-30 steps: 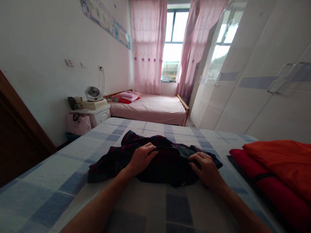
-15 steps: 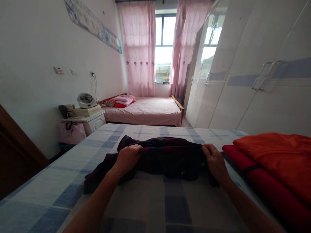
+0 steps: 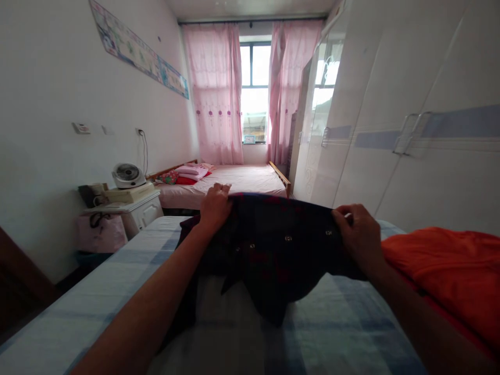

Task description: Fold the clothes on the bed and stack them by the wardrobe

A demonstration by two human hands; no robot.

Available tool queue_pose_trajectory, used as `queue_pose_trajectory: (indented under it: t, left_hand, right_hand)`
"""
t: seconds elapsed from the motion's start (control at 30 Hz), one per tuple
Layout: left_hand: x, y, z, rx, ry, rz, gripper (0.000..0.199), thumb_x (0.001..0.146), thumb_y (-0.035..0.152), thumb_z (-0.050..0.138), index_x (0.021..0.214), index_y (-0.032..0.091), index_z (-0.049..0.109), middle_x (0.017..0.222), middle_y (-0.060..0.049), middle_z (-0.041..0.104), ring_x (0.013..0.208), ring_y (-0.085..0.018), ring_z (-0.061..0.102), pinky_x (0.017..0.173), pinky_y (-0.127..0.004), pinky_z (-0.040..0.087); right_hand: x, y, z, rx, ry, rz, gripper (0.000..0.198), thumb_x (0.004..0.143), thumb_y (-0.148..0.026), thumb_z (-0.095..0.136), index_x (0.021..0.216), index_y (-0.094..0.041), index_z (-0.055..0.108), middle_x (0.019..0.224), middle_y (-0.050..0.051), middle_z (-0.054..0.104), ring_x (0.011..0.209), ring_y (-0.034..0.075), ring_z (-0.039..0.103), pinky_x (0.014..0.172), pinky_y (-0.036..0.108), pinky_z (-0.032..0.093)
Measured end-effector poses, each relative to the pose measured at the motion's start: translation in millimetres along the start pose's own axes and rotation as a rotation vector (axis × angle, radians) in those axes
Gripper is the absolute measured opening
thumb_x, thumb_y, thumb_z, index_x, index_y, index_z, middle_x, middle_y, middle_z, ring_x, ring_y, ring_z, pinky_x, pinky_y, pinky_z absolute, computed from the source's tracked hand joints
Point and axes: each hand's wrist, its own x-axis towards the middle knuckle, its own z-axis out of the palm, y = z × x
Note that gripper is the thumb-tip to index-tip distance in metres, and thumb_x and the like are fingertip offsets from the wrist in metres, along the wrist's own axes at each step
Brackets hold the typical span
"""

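A dark garment (image 3: 273,234) with dull red patterning and several shiny buttons or snaps stretches between my two hands above the bed. My left hand (image 3: 215,208) is closed on its upper left edge. At the upper right corner, my right hand (image 3: 360,232) pinches the cloth between thumb and fingers. The top edge is drawn nearly straight, while the lower part hangs in loose points toward the checked bedsheet (image 3: 121,291). Its exact kind of garment I cannot make out.
Folded orange and red clothes (image 3: 449,260) lie on the bed at right. Beyond stands a second bed (image 3: 250,177) with pink bedding. A small fan (image 3: 128,175) sits on a white nightstand (image 3: 144,212) at left. White wardrobes (image 3: 390,104) line the right wall.
Both hands have raised the garment off the sheet, and more of its buttoned front now hangs in view. The camera has tilted upward a little.
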Motion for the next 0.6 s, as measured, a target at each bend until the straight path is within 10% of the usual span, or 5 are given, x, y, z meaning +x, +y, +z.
queue_pose_trajectory:
  t: [0.27,0.6]
  left_hand:
    - [-111.0,-10.9,19.5,-0.105,-0.363,0.227,0.034,0.087,0.046,0.047,0.109,0.023,0.059,0.113,-0.006,0.059,0.1,-0.022,0.058,0.084,-0.033,0.047]
    - [-171.5,-25.7,20.5,-0.059,-0.69,-0.049,0.014,0.083,0.03,0.052,0.09,0.022,0.061,0.088,-0.005,0.067,0.085,-0.025,0.065,0.068,-0.031,0.047]
  right_hand:
    - [-52.9,86.8,42.6,-0.07,-0.374,-0.013,0.027,0.082,-0.035,0.044,0.101,-0.021,0.055,0.104,0.009,0.059,0.094,0.024,0.059,0.082,0.038,0.046]
    - [-70.3,43.5,58.9,-0.171,-0.444,-0.231,0.029,0.082,-0.027,0.048,0.11,-0.021,0.056,0.117,0.011,0.059,0.11,0.028,0.053,0.089,0.046,0.04]
